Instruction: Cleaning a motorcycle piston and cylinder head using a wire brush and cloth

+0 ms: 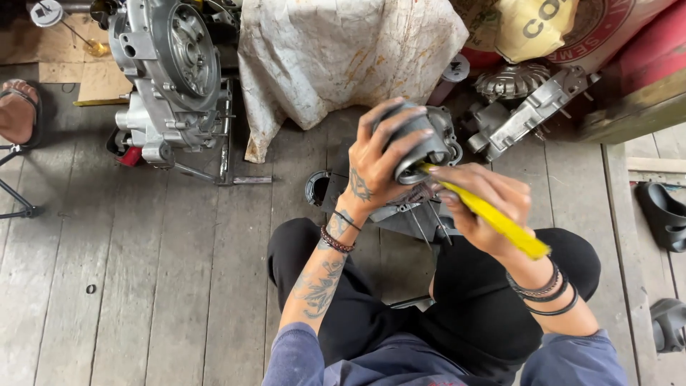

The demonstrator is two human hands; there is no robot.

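My left hand (pixel 382 161) wraps around a grey metal engine cylinder (pixel 429 143), holding it up over my lap with its open end turned toward my right side. My right hand (pixel 482 207) grips a yellow-handled tool (pixel 500 223), its tip pushed against the rim of the cylinder's opening. The tool's working end is hidden inside the part. Under my hands lies a dark metal piece with thin studs (pixel 421 214) on the wooden floor.
A silver engine case (pixel 168 78) stands at the back left. A stained white cloth (pixel 343 57) covers something behind. Metal engine covers (pixel 525 107) lie at the back right. A black ring part (pixel 316 187) lies by my knee. Someone's sandalled foot (pixel 18 111) shows far left; dark sandals (pixel 664 214) right.
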